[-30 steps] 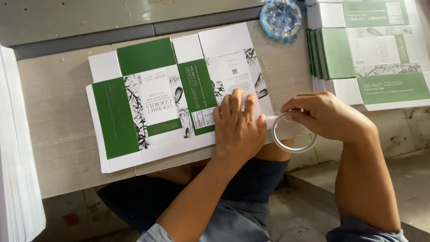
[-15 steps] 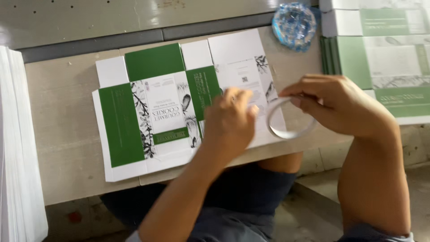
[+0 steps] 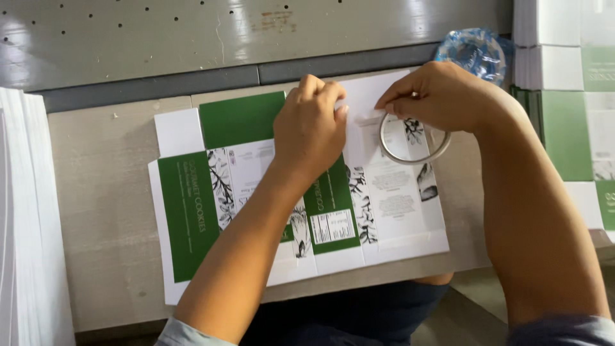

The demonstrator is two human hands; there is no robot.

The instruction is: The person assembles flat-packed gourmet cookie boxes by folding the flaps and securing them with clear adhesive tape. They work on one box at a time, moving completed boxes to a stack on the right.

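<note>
A flat, unfolded green and white carton blank with leaf drawings lies on the pale worktop. My left hand presses down on the blank's upper middle, fingertips at its top edge. My right hand holds a ring-shaped roll of clear tape over the blank's upper right panel, pinching the tape end near my left fingertips. A strip of tape seems to run between the two hands.
A tall pile of white sheets stands at the left edge. Stacked carton blanks fill the right side. A crumpled clear blue plastic bottle lies at the back right. A grey perforated wall runs behind the worktop.
Both hands have moved from the blank's lower right up to its top edge. The tape roll came along in my right hand. The view has shifted closer.
</note>
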